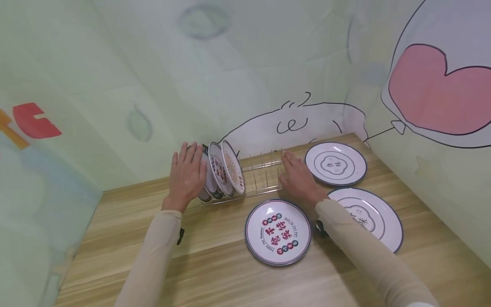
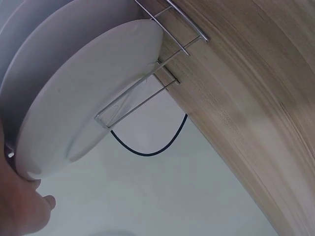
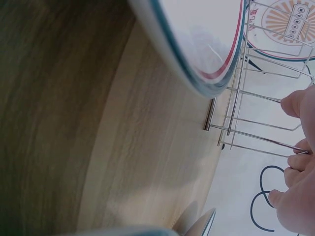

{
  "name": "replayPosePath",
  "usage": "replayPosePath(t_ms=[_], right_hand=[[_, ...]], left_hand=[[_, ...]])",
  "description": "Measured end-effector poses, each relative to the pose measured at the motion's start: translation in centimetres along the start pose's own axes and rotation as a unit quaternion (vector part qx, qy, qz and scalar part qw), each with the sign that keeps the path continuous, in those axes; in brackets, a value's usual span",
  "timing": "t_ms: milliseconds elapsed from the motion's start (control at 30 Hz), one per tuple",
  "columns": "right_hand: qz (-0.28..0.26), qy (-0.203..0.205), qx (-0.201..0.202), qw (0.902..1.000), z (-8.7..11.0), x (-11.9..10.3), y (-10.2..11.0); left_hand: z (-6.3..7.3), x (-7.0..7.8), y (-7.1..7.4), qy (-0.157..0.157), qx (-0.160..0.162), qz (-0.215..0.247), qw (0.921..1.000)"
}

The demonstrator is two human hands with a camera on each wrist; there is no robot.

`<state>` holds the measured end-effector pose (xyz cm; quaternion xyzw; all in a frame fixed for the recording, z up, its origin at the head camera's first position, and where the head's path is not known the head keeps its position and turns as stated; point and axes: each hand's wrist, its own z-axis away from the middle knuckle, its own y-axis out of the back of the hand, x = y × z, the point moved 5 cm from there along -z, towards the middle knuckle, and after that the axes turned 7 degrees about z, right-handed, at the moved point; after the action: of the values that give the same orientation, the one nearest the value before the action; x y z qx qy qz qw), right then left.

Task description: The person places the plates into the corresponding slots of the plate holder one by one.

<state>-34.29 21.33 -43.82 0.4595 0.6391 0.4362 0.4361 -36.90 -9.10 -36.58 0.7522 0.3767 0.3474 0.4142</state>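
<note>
In the head view, the left hand, its fingers straight and side by side, rests on the leftmost of the standing plates, which lean close together at the left end of a wire rack. The right hand is at the rack's right end, its fingers bent. The rack sits near the back edge of a wooden table. A plate with red lettering lies flat in front of the rack; two more flat plates, a back plate and a front plate, lie to the right, the front one partly behind the right sleeve. A pink heart is drawn on the wall covering.

In the left wrist view, the white underside of the outermost standing plate shows inside the rack's wires, and part of the left hand is at its rim.

In the right wrist view, the right hand grips the rack's end wires between thumb and fingers. A sunburst-patterned plate stands farther along the rack, and a blurred plate edge fills the upper middle.
</note>
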Motion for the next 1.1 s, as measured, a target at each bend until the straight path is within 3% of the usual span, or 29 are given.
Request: replayPosePath(t_ms=[133,400,700,1100], right_hand=[[-0.001,-0.001,0.001,1.0,-0.06,0.06,-0.1],[0.001,0.002,-0.001,1.0,-0.09,0.08,-0.18],[-0.001,0.0,-0.005,1.0,-0.19,0.2,-0.15],[-0.051,-0.018,-0.017,0.9984,0.73,0.22,0.33]], left_hand=[[-0.22,0.08,-0.06,0.0,-0.001,0.002,1.0],[-0.41,0.49,-0.14,-0.029,0.006,-0.011,0.9995],[-0.68,0.41,-0.28,-0.033,0.012,0.0,0.9994],[-0.75,0.57,-0.23,-0.031,-0.005,0.012,0.9994]])
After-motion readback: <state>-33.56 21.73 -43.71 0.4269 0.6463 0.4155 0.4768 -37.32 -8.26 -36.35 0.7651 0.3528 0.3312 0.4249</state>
